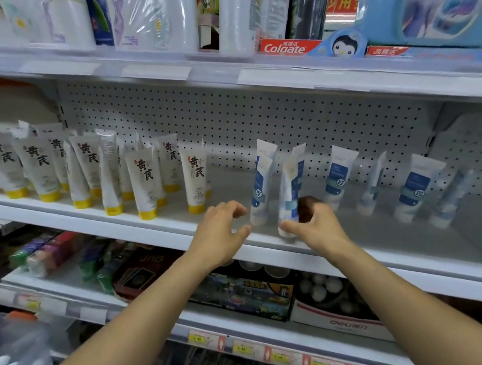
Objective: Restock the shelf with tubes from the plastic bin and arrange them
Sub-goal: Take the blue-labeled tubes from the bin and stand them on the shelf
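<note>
Blue tube (290, 187), pinched by right hand (320, 228)

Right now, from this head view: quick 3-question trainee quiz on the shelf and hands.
1. Fill in: the yellow-capped white plastic tubes stand to the ___ of the white-and-blue plastic tubes.
2. True or false: the left hand holds a tube.
3. The right hand has its grip on:
A) a yellow-capped tube
B) a white-and-blue tube
C) nothing

Key: 1 left. 2 false, its fingers are relaxed and hold nothing. 3 B.
</note>
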Available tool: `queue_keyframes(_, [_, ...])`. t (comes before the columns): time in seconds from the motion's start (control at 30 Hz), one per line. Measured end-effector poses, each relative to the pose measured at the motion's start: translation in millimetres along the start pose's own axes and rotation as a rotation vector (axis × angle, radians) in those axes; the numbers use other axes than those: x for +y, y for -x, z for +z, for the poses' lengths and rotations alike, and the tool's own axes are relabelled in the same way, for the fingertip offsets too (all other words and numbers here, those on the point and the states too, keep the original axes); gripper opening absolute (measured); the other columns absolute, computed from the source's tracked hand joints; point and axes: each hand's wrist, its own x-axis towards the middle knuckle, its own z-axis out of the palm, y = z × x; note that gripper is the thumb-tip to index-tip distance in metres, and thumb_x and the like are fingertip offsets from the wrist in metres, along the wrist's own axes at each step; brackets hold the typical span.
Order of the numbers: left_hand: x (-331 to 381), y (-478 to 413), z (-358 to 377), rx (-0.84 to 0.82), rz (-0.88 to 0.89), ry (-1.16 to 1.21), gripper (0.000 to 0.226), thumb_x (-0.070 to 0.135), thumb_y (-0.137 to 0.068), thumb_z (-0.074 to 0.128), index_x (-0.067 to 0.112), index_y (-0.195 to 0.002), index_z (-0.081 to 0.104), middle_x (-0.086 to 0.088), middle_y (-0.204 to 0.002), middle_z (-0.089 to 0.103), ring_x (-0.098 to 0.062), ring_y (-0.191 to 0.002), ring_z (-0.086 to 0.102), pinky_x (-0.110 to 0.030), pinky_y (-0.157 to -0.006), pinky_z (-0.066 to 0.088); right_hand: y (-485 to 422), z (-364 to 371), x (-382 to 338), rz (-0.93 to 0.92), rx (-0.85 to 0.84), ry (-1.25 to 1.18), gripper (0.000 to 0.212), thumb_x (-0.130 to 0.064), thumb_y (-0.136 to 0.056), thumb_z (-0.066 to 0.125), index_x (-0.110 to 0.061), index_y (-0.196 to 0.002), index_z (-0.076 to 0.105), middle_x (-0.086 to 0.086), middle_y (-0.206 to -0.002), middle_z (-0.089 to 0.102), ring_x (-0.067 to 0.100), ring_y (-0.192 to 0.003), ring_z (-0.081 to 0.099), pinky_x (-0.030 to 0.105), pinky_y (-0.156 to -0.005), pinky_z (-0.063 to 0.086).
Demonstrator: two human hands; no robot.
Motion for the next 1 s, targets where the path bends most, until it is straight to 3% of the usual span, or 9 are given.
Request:
queue_keyframes(0.07, [-4.8,-2.7,-1.4,0.014,0.029,-0.192,0.034,0.035,-0.091,0.059,0.025,-0.123,0.053,0.006,-0.124,0.056,-0.016,-0.117,0.047,-0.035,-0.097,0.04,-11.2,-1.7,4.1,0.014,0.021,0.028,0.034,-0.014,-0.075,0.077,-0.013,-0.104,0.059,-0.001,-0.092,0.067,0.017,-0.083,0.063,0.023,-0.068,0.047])
queue_keyframes(0.17, [-8.0,-6.0,-1.6,0.023,0.054,-0.289,0.033,0.04,-0.092,0.055,0.029,-0.124,0.051,0.008,-0.125,0.055,-0.016,-0.118,0.046,-0.035,-0.093,0.034,-27.5,-0.9,10.7,0.072,0.041,0.104,0.038,-0.016,-0.074,0.076,-0.012,-0.107,0.056,0.004,-0.098,0.065,0.023,-0.09,0.063,0.031,-0.075,0.049])
queue_keyframes(0.3, [-12.4,-9.0,-4.8,0.025,0.054,-0.29,0.032,0.041,-0.092,0.055,0.029,-0.122,0.053,0.009,-0.124,0.056,-0.015,-0.118,0.046,-0.034,-0.092,0.033,-38.9,2.1,19.7,0.161,0.059,0.093,0.04,-0.016,-0.076,0.076,-0.011,-0.109,0.055,0.006,-0.103,0.064,0.024,-0.09,0.06,0.03,-0.075,0.045])
queue_keyframes(0.63, [-16.4,-14.3,-8.8,-0.021,0.027,-0.278,0.033,0.04,-0.093,0.055,0.027,-0.123,0.054,0.007,-0.126,0.057,-0.016,-0.12,0.045,-0.035,-0.097,0.035,-40.1,6.0,20.8,0.182,0.048,0.132,0.04,-0.017,-0.08,0.073,-0.01,-0.114,0.054,0.007,-0.108,0.063,0.023,-0.09,0.058,0.028,-0.074,0.042])
queue_keyframes(0.77, [-11.5,-5.9,-10.1,-0.02,0.044,-0.227,0.037,0.039,-0.092,0.057,0.025,-0.126,0.051,0.007,-0.125,0.057,-0.016,-0.118,0.046,-0.036,-0.098,0.039,-28.2,2.8,18.2,0.187,0.055,0.193,0.051,-0.022,-0.085,0.069,-0.006,-0.128,0.048,0.013,-0.124,0.058,0.029,-0.105,0.056,0.029,-0.081,0.043])
queue_keyframes(0.83, [-8.5,2.0,-12.4,-0.018,0.051,-0.204,0.038,0.038,-0.092,0.058,0.023,-0.126,0.051,0.006,-0.125,0.057,-0.015,-0.117,0.048,-0.038,-0.099,0.042,-14.9,-3.0,16.3,0.166,0.105,0.23,0.053,-0.024,-0.087,0.066,-0.007,-0.133,0.045,0.015,-0.129,0.053,0.032,-0.114,0.053,0.032,-0.088,0.044])
queue_keyframes(0.9, [-6.0,14.0,-15.2,-0.016,0.058,-0.186,0.038,0.037,-0.091,0.059,0.022,-0.126,0.052,0.005,-0.122,0.058,-0.015,-0.113,0.051,-0.038,-0.096,0.045,0.6,-9.8,13.8,0.114,0.142,0.277,0.048,-0.023,-0.087,0.063,-0.009,-0.13,0.048,0.013,-0.126,0.055,0.031,-0.112,0.055,0.038,-0.093,0.047])
queue_keyframes(1.0, [-3.0,36.7,-20.3,-0.016,0.027,-0.156,0.035,0.037,-0.092,0.059,0.025,-0.124,0.051,0.008,-0.118,0.057,-0.012,-0.1,0.057,-0.037,-0.085,0.052,27.7,-13.7,6.6,-0.006,0.124,0.405,0.035,-0.025,-0.089,0.058,-0.015,-0.122,0.05,0.004,-0.118,0.056,0.023,-0.102,0.056,0.042,-0.087,0.05])
